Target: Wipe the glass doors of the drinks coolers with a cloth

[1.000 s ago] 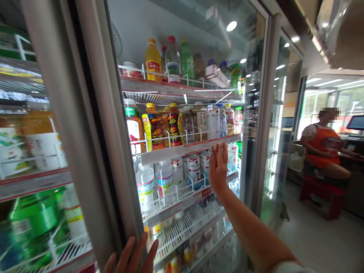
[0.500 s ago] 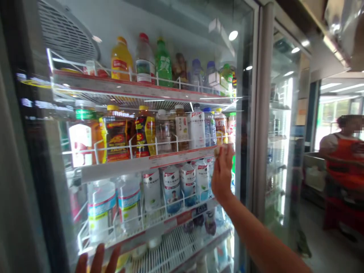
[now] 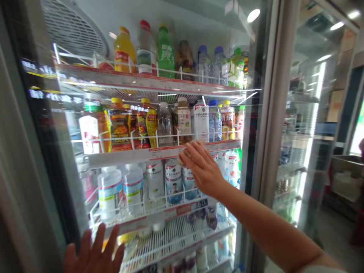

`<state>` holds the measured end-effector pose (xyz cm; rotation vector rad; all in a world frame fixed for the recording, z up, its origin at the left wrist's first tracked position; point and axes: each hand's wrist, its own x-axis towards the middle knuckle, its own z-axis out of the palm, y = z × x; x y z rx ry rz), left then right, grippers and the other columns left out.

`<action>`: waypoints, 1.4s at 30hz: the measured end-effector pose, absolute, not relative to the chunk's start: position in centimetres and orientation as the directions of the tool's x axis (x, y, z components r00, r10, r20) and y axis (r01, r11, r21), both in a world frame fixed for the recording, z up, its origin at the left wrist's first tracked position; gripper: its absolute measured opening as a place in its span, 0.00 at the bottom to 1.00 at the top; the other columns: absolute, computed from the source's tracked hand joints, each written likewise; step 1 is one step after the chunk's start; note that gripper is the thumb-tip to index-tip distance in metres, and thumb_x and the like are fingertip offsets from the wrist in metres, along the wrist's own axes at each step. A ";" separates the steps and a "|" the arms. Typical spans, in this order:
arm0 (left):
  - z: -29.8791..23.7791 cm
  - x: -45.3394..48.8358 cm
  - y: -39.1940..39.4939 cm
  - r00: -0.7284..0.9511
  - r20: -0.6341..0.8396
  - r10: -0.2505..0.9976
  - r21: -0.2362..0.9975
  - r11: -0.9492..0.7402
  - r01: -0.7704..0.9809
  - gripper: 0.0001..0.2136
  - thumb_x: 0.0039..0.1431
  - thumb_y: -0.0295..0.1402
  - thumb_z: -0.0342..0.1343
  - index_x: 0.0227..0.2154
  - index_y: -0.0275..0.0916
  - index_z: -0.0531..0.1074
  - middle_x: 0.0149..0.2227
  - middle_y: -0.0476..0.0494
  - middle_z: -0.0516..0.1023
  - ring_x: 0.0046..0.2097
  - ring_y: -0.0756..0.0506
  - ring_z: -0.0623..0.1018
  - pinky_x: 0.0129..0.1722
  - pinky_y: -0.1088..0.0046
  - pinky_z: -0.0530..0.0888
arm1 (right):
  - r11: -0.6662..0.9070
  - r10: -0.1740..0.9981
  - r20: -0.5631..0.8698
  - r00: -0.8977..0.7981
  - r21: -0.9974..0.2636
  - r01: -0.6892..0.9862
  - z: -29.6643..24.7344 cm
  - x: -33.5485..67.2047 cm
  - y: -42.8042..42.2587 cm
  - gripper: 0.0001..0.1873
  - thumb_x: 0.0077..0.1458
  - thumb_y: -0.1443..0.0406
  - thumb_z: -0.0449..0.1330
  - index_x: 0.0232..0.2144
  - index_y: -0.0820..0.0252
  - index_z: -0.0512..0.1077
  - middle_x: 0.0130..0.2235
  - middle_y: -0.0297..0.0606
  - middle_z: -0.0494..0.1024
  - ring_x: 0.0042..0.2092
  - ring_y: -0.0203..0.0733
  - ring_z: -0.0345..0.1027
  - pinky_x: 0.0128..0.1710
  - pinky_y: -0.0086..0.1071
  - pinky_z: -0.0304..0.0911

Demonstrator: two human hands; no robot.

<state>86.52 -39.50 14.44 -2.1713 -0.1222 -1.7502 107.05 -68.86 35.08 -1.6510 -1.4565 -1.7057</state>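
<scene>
A glass door [image 3: 182, 22] of a drinks cooler fills most of the view. My right hand [image 3: 203, 165] is up at its middle, fingers closed over a small pale cloth [image 3: 182, 159] and pressed toward the glass. Most of the cloth is hidden under the fingers. At the lower left, my left hand [image 3: 93, 252] has its fingers spread, palm toward the glass; whether it touches cannot be told. Behind the right hand show a white shelf edge [image 3: 119, 158] and labelled bottles [image 3: 174, 182].
More bottles [image 3: 122, 49] stand on the upper shelf. A metal door frame [image 3: 280, 113] runs down the right of the glass, with a second glass-fronted cooler [image 3: 301, 125] beyond it. A bin-like container [image 3: 345, 167] is at the far right.
My right hand has swept left across the glass with the cloth. The left hand has come further into view, fingers spread. The view has turned right, and the person in orange is largely out of sight.
</scene>
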 end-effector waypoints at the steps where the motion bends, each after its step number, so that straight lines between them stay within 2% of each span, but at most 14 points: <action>1: 14.5 86.5 -39.7 0.239 0.959 -0.155 -0.222 -0.931 0.289 0.35 0.66 0.31 0.53 0.73 0.46 0.47 0.74 0.40 0.45 0.74 0.35 0.45 0.72 0.45 0.41 | -0.423 0.381 0.888 -0.256 0.414 0.806 35.7 107.2 -69.2 0.43 0.67 0.73 0.49 0.73 0.41 0.32 0.74 0.29 0.46 0.74 0.46 0.42 0.74 0.50 0.51; 6: 15.6 85.9 -40.0 0.232 0.955 -0.186 -0.253 -0.917 0.309 0.36 0.67 0.30 0.55 0.74 0.49 0.46 0.74 0.39 0.48 0.74 0.35 0.49 0.72 0.44 0.47 | -0.516 0.048 0.987 -0.155 0.157 0.842 37.9 108.3 -69.9 0.37 0.71 0.70 0.45 0.74 0.43 0.35 0.75 0.30 0.38 0.75 0.53 0.35 0.74 0.58 0.46; 10: 23.3 85.5 -41.2 0.139 0.965 -0.221 -0.256 -0.906 0.338 0.32 0.68 0.33 0.54 0.72 0.48 0.51 0.69 0.34 0.60 0.70 0.32 0.61 0.69 0.43 0.56 | -0.339 0.424 0.836 -0.349 0.504 0.794 36.7 107.3 -69.1 0.40 0.68 0.71 0.50 0.74 0.46 0.38 0.74 0.32 0.48 0.75 0.44 0.39 0.75 0.48 0.47; 12: 29.3 85.8 -42.3 0.097 0.968 -0.233 -0.252 -0.893 0.373 0.31 0.68 0.34 0.56 0.71 0.46 0.55 0.70 0.34 0.59 0.70 0.31 0.60 0.68 0.42 0.56 | -0.331 0.458 0.815 -0.354 0.526 0.783 38.0 107.4 -69.3 0.37 0.68 0.71 0.50 0.73 0.45 0.44 0.72 0.32 0.54 0.74 0.43 0.44 0.75 0.49 0.46; 17: 40.5 87.8 -44.4 0.074 0.996 -0.045 -0.066 -0.944 0.324 0.28 0.73 0.41 0.43 0.71 0.36 0.55 0.74 0.38 0.47 0.74 0.32 0.47 0.70 0.40 0.45 | -0.488 -0.060 0.995 -0.078 0.039 0.872 41.3 107.8 -68.7 0.32 0.70 0.68 0.46 0.72 0.47 0.50 0.73 0.35 0.50 0.75 0.53 0.38 0.72 0.63 0.45; 18: 41.2 88.1 -44.5 0.092 0.996 -0.017 -0.045 -0.946 0.320 0.28 0.74 0.43 0.41 0.71 0.36 0.54 0.74 0.41 0.45 0.74 0.32 0.46 0.71 0.41 0.43 | -0.480 -0.029 0.994 -0.104 0.077 0.874 40.7 107.4 -68.2 0.33 0.69 0.69 0.46 0.73 0.47 0.47 0.74 0.35 0.48 0.75 0.52 0.36 0.72 0.62 0.46; 21: 41.4 88.6 -44.5 0.110 0.994 0.020 -0.014 -0.953 0.302 0.30 0.73 0.47 0.37 0.71 0.37 0.54 0.75 0.48 0.42 0.74 0.34 0.44 0.73 0.47 0.39 | -0.314 0.443 0.833 -0.331 0.490 0.813 38.1 105.9 -67.1 0.38 0.67 0.71 0.50 0.73 0.41 0.44 0.73 0.28 0.52 0.75 0.42 0.40 0.74 0.51 0.49; 22: 41.2 88.7 -44.5 0.109 0.994 0.030 -0.002 -0.958 0.287 0.31 0.73 0.48 0.37 0.71 0.37 0.54 0.75 0.50 0.41 0.75 0.35 0.43 0.73 0.49 0.38 | -0.272 0.512 0.783 -0.353 0.537 0.798 37.7 105.7 -67.1 0.38 0.67 0.71 0.51 0.72 0.41 0.47 0.72 0.27 0.54 0.74 0.41 0.42 0.75 0.50 0.48; 24: 40.8 88.6 -44.4 0.112 0.992 0.050 0.020 -0.966 0.258 0.31 0.72 0.49 0.37 0.71 0.38 0.55 0.75 0.52 0.41 0.75 0.37 0.42 0.73 0.51 0.36 | -0.314 0.454 0.842 -0.293 0.458 0.832 38.5 106.0 -67.6 0.33 0.68 0.71 0.50 0.71 0.44 0.54 0.72 0.29 0.55 0.74 0.43 0.44 0.75 0.52 0.45; 28: 40.8 88.5 -44.4 0.115 0.991 0.062 0.030 -0.966 0.258 0.31 0.72 0.47 0.36 0.71 0.36 0.56 0.74 0.50 0.44 0.75 0.39 0.41 0.73 0.51 0.36 | -0.414 0.028 0.995 -0.094 0.097 0.905 41.5 106.8 -67.7 0.29 0.69 0.68 0.45 0.70 0.52 0.58 0.73 0.34 0.52 0.75 0.52 0.37 0.74 0.61 0.41; 33: 40.8 88.4 -44.8 0.116 0.992 0.058 0.024 -0.961 0.275 0.27 0.72 0.40 0.40 0.71 0.40 0.56 0.74 0.45 0.46 0.75 0.39 0.43 0.74 0.49 0.39 | -0.167 0.490 0.821 -0.293 0.418 0.893 42.2 104.7 -65.3 0.29 0.67 0.69 0.48 0.67 0.46 0.62 0.71 0.26 0.58 0.74 0.43 0.45 0.75 0.51 0.44; 38: 40.6 88.4 -45.0 0.126 0.990 0.059 0.014 -0.943 0.332 0.27 0.72 0.36 0.42 0.72 0.40 0.55 0.74 0.43 0.46 0.75 0.39 0.43 0.74 0.50 0.40 | -0.300 0.116 0.991 -0.070 0.102 0.948 44.6 103.7 -63.4 0.29 0.67 0.69 0.46 0.68 0.51 0.61 0.72 0.31 0.53 0.75 0.52 0.34 0.74 0.62 0.32; 39: 40.6 88.5 -45.0 0.124 0.991 0.056 0.011 -0.941 0.338 0.27 0.72 0.36 0.42 0.72 0.41 0.55 0.74 0.44 0.46 0.75 0.39 0.44 0.73 0.50 0.41 | -0.288 0.121 0.989 -0.082 0.114 0.951 44.6 103.4 -62.9 0.30 0.67 0.69 0.46 0.68 0.50 0.60 0.72 0.31 0.54 0.76 0.52 0.33 0.74 0.62 0.33; 42: 40.7 88.5 -44.8 0.107 0.993 0.044 0.007 -0.946 0.323 0.27 0.72 0.36 0.43 0.71 0.41 0.56 0.74 0.44 0.48 0.75 0.38 0.45 0.73 0.50 0.41 | -0.177 0.411 0.871 -0.269 0.366 0.914 43.7 102.3 -61.4 0.30 0.66 0.69 0.47 0.68 0.45 0.61 0.71 0.25 0.57 0.75 0.45 0.40 0.76 0.53 0.41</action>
